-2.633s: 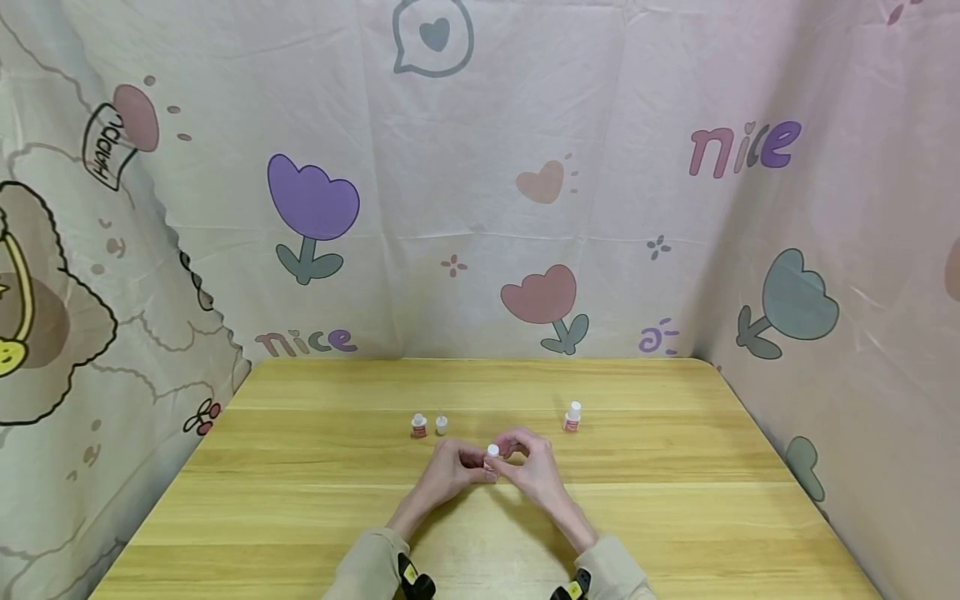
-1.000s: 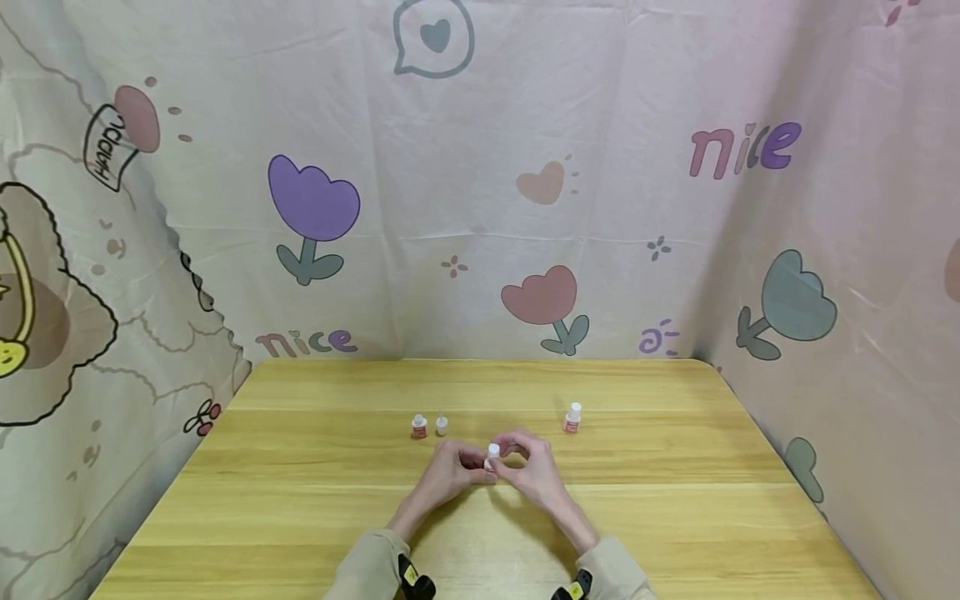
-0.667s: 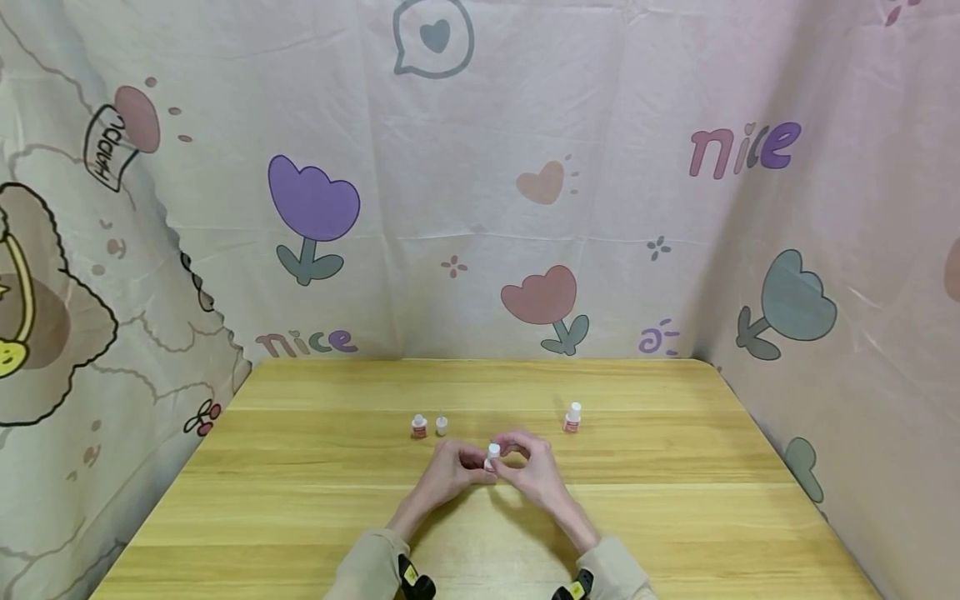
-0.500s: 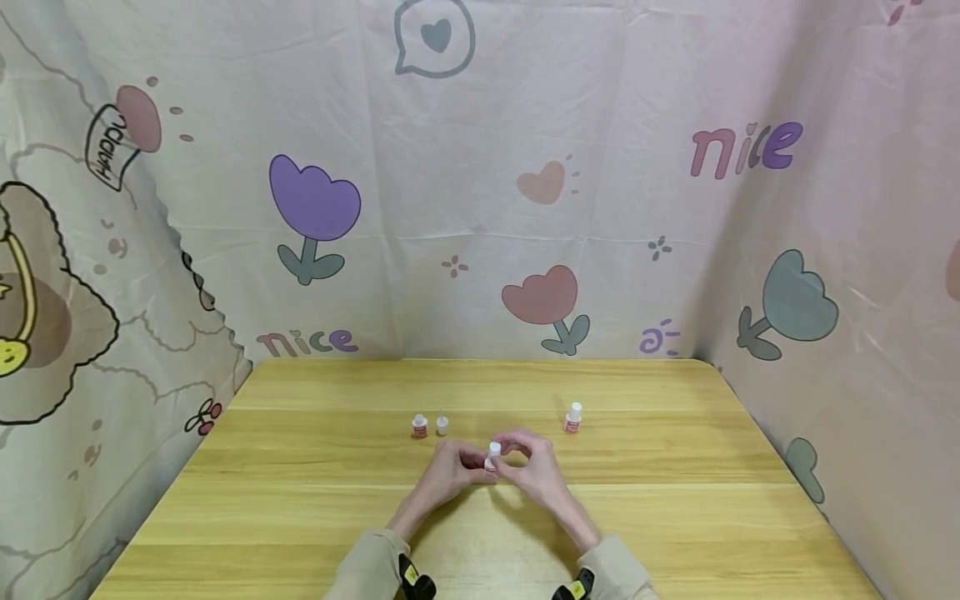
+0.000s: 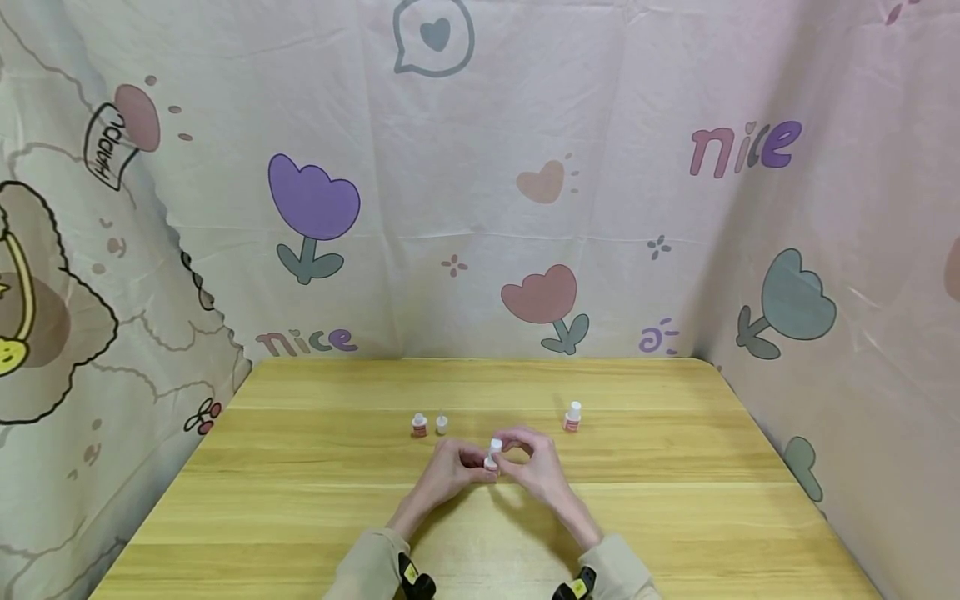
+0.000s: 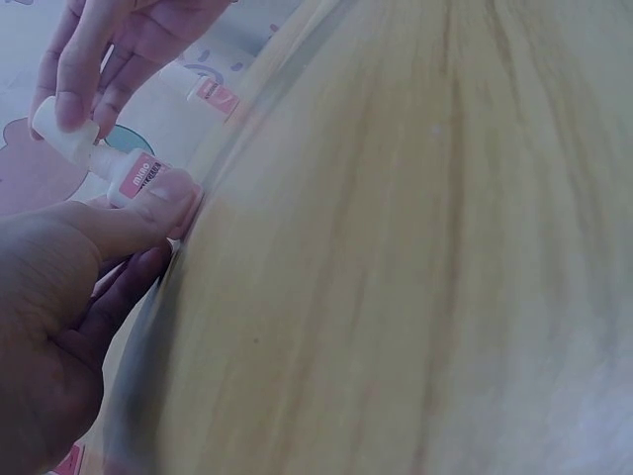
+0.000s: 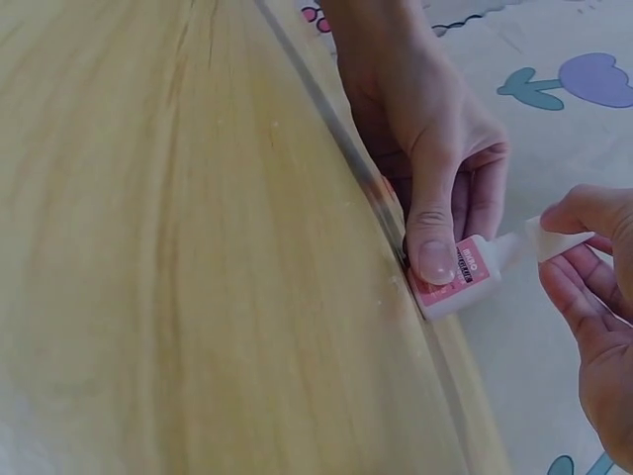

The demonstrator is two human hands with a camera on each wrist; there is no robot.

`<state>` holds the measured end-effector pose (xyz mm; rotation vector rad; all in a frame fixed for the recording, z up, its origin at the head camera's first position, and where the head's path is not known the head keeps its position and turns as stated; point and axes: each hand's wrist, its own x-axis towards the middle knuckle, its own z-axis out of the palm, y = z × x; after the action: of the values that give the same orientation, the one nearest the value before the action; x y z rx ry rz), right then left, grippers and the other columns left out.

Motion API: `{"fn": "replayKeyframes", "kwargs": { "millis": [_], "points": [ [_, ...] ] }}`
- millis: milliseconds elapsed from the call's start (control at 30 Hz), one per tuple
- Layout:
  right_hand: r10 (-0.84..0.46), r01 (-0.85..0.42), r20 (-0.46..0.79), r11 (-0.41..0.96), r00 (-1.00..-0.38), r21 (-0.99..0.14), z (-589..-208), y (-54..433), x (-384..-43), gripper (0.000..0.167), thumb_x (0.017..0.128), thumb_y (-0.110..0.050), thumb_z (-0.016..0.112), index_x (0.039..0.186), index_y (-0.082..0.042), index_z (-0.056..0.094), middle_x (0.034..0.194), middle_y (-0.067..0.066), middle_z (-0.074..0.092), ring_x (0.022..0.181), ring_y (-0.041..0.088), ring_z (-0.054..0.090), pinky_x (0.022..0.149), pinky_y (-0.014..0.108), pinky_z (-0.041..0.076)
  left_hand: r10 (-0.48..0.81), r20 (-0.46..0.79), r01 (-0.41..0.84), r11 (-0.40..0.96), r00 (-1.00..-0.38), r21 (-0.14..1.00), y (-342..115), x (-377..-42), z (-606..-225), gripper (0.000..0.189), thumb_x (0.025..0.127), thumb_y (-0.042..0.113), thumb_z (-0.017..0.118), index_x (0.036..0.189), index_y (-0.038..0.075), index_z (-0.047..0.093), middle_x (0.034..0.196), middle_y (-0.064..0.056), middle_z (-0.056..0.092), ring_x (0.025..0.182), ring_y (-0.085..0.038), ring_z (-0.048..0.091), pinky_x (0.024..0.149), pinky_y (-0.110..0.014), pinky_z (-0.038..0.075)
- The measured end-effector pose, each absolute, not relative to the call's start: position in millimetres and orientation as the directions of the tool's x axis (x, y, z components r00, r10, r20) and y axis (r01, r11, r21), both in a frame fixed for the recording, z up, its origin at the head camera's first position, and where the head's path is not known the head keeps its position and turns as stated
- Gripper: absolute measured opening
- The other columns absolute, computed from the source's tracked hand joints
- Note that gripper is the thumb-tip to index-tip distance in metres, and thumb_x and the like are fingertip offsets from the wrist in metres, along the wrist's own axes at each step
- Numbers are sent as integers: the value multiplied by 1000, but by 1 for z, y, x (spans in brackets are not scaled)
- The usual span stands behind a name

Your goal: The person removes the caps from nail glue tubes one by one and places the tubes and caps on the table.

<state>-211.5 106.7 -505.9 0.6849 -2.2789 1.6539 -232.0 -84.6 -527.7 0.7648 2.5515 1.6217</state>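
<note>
Between the two hands, a small white bottle (image 5: 491,465) with a pink label stands on the tabletop. My left hand (image 5: 450,468) holds its body; in the left wrist view the thumb lies across the label (image 6: 138,178). My right hand (image 5: 534,467) pinches the white cap (image 5: 496,446) by thumb and fingers. The cap sits raised and slightly tilted over the bottle, with the pale neck (image 7: 511,251) showing below it in the right wrist view. Whether the cap is fully free of the neck I cannot tell.
Behind the left hand stands a similar bottle (image 5: 419,427) without its tall cap. Beside it a white cap (image 5: 442,427) rests upside down, a thin stem pointing up. A capped bottle (image 5: 573,417) stands farther right on the wooden table (image 5: 300,500). Patterned cloth surrounds the table.
The cap has risen a little from the bottle and tipped slightly right, with the right fingers moving up with it. More of the bottle's top shows. The left hand stays put.
</note>
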Motion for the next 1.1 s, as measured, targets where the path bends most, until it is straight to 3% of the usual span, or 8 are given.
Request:
{"fn": "replayKeyframes", "kwargs": {
  "millis": [233, 400, 667, 900, 1100],
  "points": [
    [-231, -513, 464, 246, -855, -822, -484, 104, -200, 25, 81, 12, 74, 105, 10, 69, 96, 23, 71, 86, 29, 70, 89, 41, 60, 402, 237, 377, 316, -884, 871, -85, -232, -528, 16, 78, 15, 86, 92, 9, 81, 83, -7, 79, 70, -2, 67, 64, -16, 53],
    [-219, -518, 473, 248, -853, -819, -495, 105, -207, 26, 80, 14, 73, 105, 13, 68, 96, 25, 71, 85, 27, 70, 89, 42, 60, 399, 235, 371, 306, -886, 877, -85, -232, -530, 16, 78, 14, 86, 92, 9, 81, 83, -9, 79, 70, -3, 67, 63, -16, 52],
    [-197, -529, 497, 173, -845, -831, -501, 109, -211, 26, 80, 10, 76, 106, 6, 70, 98, 21, 72, 85, 22, 71, 90, 29, 59, 413, 251, 398, 319, -875, 860, -85, -232, -529, 13, 79, 13, 85, 91, 9, 81, 81, -7, 79, 67, 3, 64, 61, -17, 53],
    [-176, -519, 499, 95, -848, -849, -502, 111, -211, 25, 83, 7, 75, 107, 11, 68, 100, 28, 70, 86, 24, 71, 91, 21, 57, 414, 238, 384, 318, -879, 867, -85, -232, -529, 12, 79, 13, 85, 89, 8, 81, 82, -7, 79, 68, 4, 64, 62, -17, 52],
    [-147, -474, 464, 36, -873, -880, -500, 113, -211, 27, 84, 8, 74, 109, 14, 67, 103, 34, 68, 87, 15, 71, 90, 19, 56, 411, 248, 388, 303, -877, 871, -84, -232, -530, 12, 78, 12, 86, 88, 8, 81, 81, -8, 79, 68, 4, 65, 62, -17, 53]
  ]
}}
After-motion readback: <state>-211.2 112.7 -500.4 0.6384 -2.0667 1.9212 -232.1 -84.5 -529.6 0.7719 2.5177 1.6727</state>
